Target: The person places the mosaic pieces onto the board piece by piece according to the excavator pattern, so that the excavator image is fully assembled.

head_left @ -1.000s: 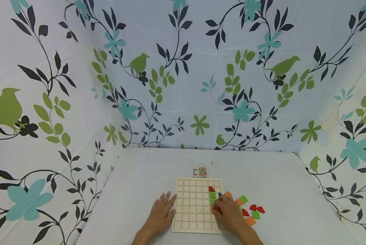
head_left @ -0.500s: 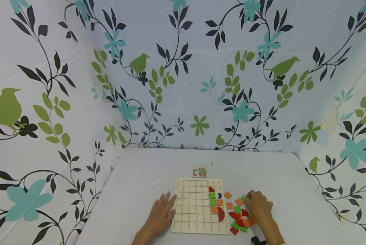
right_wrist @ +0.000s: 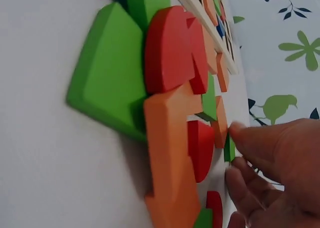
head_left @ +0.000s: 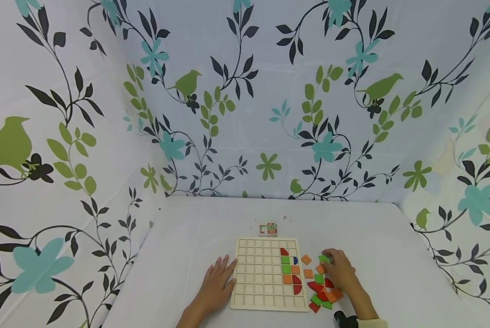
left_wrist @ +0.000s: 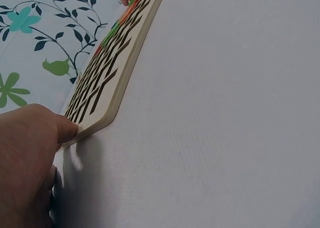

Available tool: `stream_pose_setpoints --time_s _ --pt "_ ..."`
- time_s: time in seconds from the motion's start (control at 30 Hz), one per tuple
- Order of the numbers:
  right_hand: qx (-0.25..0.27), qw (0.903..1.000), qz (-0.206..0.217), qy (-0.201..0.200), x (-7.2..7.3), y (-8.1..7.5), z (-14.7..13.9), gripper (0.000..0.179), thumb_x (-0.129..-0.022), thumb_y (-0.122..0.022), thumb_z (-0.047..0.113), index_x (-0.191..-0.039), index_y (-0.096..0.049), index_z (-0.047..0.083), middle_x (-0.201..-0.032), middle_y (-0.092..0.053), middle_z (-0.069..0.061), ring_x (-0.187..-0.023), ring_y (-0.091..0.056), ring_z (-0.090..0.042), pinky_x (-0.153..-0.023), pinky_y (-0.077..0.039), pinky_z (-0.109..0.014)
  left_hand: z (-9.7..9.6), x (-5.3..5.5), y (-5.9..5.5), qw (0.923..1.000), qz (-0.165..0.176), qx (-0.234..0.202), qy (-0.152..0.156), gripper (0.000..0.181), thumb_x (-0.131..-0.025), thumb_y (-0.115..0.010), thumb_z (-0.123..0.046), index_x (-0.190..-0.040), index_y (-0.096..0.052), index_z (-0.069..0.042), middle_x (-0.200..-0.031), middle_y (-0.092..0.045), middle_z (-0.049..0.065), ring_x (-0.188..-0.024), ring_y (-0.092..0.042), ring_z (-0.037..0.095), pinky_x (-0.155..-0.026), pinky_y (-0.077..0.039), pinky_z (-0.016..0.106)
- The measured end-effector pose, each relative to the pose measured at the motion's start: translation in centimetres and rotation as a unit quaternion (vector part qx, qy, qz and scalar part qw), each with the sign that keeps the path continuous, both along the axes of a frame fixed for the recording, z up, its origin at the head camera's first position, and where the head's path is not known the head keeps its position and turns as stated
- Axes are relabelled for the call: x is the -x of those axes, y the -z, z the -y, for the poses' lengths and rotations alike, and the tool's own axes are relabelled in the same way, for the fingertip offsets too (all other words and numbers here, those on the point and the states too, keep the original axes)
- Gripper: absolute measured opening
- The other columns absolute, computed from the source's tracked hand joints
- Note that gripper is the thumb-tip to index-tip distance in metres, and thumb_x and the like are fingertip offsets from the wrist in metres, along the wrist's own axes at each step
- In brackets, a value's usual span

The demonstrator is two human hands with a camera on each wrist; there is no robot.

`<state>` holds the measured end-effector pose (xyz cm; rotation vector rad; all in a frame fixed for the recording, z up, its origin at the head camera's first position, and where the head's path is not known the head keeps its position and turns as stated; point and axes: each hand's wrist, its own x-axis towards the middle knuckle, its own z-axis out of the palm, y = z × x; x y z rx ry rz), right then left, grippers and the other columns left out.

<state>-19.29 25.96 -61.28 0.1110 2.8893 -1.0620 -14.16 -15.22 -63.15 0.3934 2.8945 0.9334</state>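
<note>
A pale wooden grid board (head_left: 249, 309) lies on the table, with red, green, orange and blue pieces in some of its right-hand cells. My left hand (head_left: 217, 286) rests against the board's left edge with fingers spread; in the left wrist view the thumb (left_wrist: 65, 129) touches the board's corner. To the right of the board, my right hand (head_left: 341, 271) pinches a green square tile (head_left: 323, 258) between thumb and finger. The right wrist view shows this green tile (right_wrist: 229, 148) edge-on, partly hidden by the fingertips.
Loose orange, green and red pieces (head_left: 319, 278) lie heaped between the board and my right hand, some overlapping. A small pattern card (head_left: 268, 228) sits behind the board. Patterned cloth (head_left: 269, 136) hangs around the table's back and sides.
My right hand has left the board and moved right to the loose pieces, uncovering red and orange pieces in the cells. It now holds a green tile. The left hand stays in place.
</note>
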Motion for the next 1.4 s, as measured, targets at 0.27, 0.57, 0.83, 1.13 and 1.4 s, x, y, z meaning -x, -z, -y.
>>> stream_pose_setpoints --time_s 0.27,0.57,0.83,1.13,1.4 --pt "0.012 0.9989 0.03 -0.033 0.8 -0.5 -0.7 0.035 -0.099 -0.072 0.014 -0.132 -0.067 0.002 -0.128 -0.061 -0.017 -0.111 -0.062 -0.029 -0.097 -0.057 -0.053 0.1 0.3 0.4 1.0 0.005 0.006 -0.001 0.057 -0.109 -0.054 -0.033 -0.162 -0.043 -0.017 -0.172 -0.029 0.018 -0.16 -0.02 0.045 -0.125 -0.013 0.072" --pt "0.028 0.9996 -0.003 -0.009 1.0 -0.1 -0.6 0.026 -0.101 -0.07 0.013 -0.122 -0.069 -0.001 -0.118 -0.064 -0.018 -0.099 -0.06 -0.026 -0.089 -0.057 -0.046 -0.1 0.3 0.1 1.0 0.001 0.001 0.004 0.056 -0.109 -0.054 -0.032 -0.162 -0.044 -0.016 -0.171 -0.03 0.02 -0.16 -0.02 0.047 -0.124 -0.013 0.074" --pt "0.028 0.9993 -0.021 0.016 1.7 -0.5 0.1 0.027 -0.1 -0.068 0.011 -0.12 -0.067 -0.007 -0.114 -0.062 -0.024 -0.097 -0.059 -0.03 -0.085 -0.058 -0.047 0.0 0.0 -0.2 1.0 0.005 0.0 -0.001 0.056 -0.109 -0.054 -0.032 -0.162 -0.044 -0.015 -0.172 -0.03 0.019 -0.16 -0.02 0.046 -0.125 -0.013 0.073" --pt "0.032 0.9993 -0.016 0.009 1.9 -0.3 -0.8 0.041 -0.099 -0.069 0.013 -0.134 -0.062 -0.006 -0.134 -0.054 -0.032 -0.11 -0.059 -0.038 -0.1 -0.055 -0.059 -0.1 0.1 0.0 1.0 0.007 0.001 0.0 0.057 -0.108 -0.056 -0.031 -0.162 -0.044 -0.016 -0.172 -0.029 0.019 -0.16 -0.02 0.046 -0.125 -0.013 0.073" --pt "0.031 0.999 -0.03 -0.014 2.3 0.8 -1.1 0.036 -0.099 -0.069 0.008 -0.133 -0.064 -0.003 -0.132 -0.056 -0.027 -0.114 -0.058 -0.037 -0.105 -0.052 -0.06 -0.1 0.3 0.1 0.9999 0.011 0.003 -0.003 0.057 -0.109 -0.055 -0.032 -0.162 -0.043 -0.017 -0.172 -0.029 0.018 -0.161 -0.019 0.045 -0.125 -0.012 0.073"
